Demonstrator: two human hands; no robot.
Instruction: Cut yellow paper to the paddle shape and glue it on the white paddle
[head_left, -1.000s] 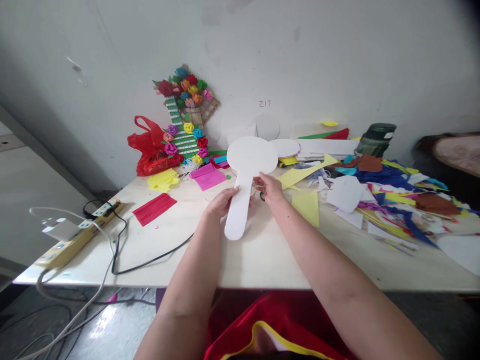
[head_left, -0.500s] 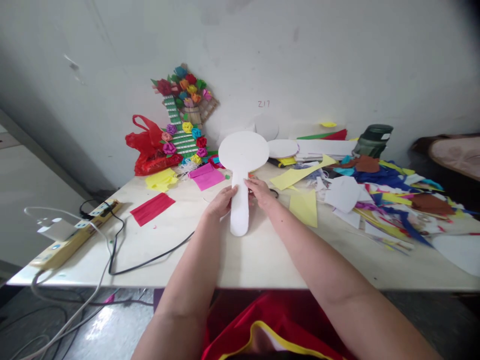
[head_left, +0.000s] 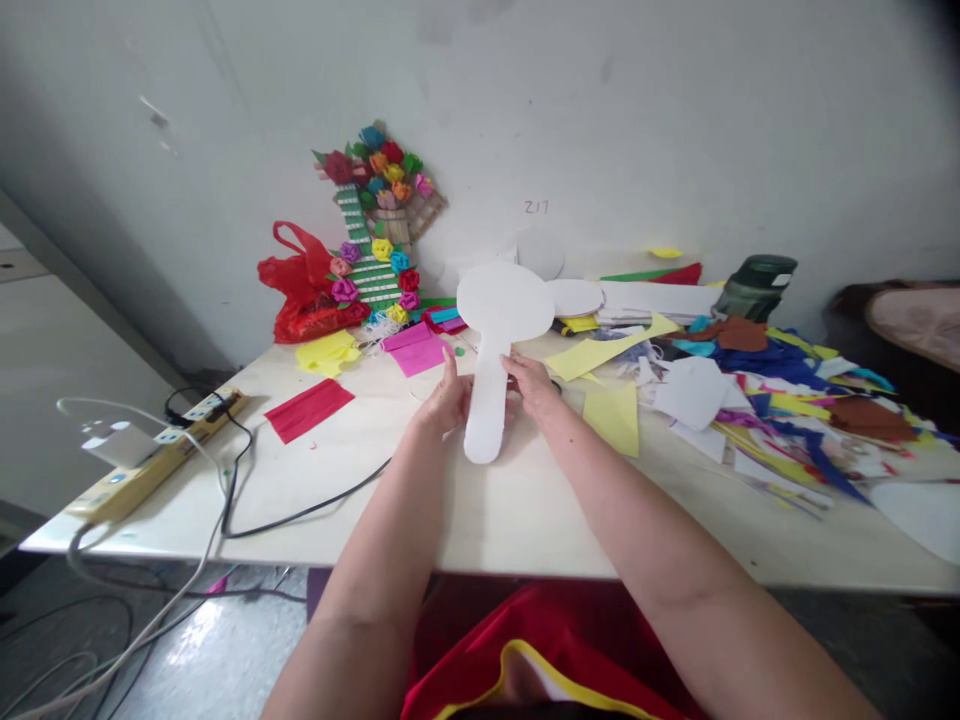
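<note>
A white paddle-shaped cutout [head_left: 491, 375], like a hand fan with a wide oval head and a long rounded handle, is held up over the table, leaning slightly right at the top. My right hand [head_left: 529, 382] pinches the right edge of the handle just below the head, thumb in front. On the handle's left side is my left hand [head_left: 448, 400], its thumb raised off the surface and its fingers partly hidden behind the handle. A dark ring-like piece shows just beyond my right hand; what it belongs to is hidden.
Red paper [head_left: 309, 410], magenta paper [head_left: 414, 348] and yellow paper [head_left: 611, 418] lie around my hands. A power strip [head_left: 161, 455] with cables runs along the left. Coloured scraps [head_left: 810, 400] pile up at right, below a dark green bottle [head_left: 757, 287]. Paper flowers [head_left: 382, 190] stand against the wall.
The white cutout has tilted, its head shifting a little right. My left thumb has lifted off the handle and points up. The view has shifted slightly.
</note>
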